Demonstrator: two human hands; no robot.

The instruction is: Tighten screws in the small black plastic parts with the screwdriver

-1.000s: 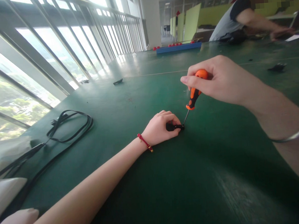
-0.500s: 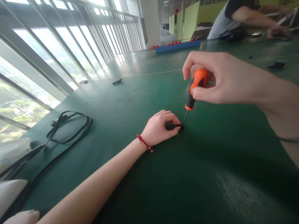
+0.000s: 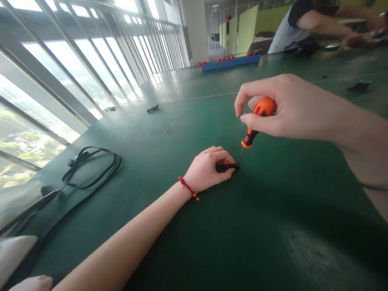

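Below-left of the right grip (image 3: 286, 106), curled around the screwdriver (image 3: 248, 140), the slanting shaft (image 3: 241, 154) ends at the black part (image 3: 221, 167) pinched in the left grip (image 3: 206, 169).

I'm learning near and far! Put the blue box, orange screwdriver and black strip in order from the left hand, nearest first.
From the left hand, head view:
1. Orange screwdriver: just right.
2. Black strip: ahead, leftward.
3. Blue box: far ahead.
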